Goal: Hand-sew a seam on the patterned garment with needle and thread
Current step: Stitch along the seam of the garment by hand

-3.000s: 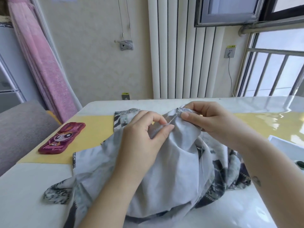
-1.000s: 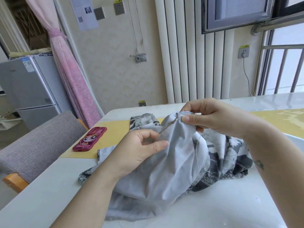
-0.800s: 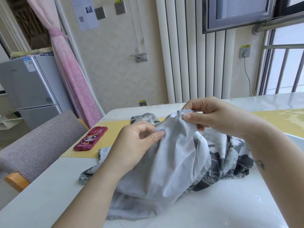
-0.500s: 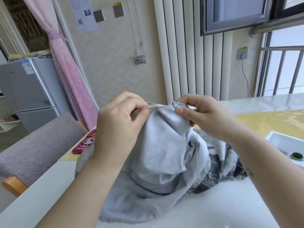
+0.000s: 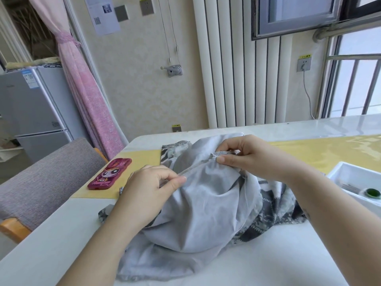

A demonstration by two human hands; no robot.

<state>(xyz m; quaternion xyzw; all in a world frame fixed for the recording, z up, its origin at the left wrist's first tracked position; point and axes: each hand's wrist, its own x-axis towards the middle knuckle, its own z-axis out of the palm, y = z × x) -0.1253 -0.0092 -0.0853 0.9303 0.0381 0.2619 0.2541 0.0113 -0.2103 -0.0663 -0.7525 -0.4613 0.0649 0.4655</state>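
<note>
Left hand point(image 5: 152, 188) and right hand point(image 5: 247, 157), grips pinching the patterned garment point(image 5: 206, 207), hold its seam point(image 5: 198, 169) taut for stitching

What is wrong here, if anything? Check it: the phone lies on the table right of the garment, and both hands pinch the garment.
One thing is wrong: the phone lies left of the garment, not right of it, as the head view shows. The rest holds: the left hand and the right hand both pinch the garment.
</note>
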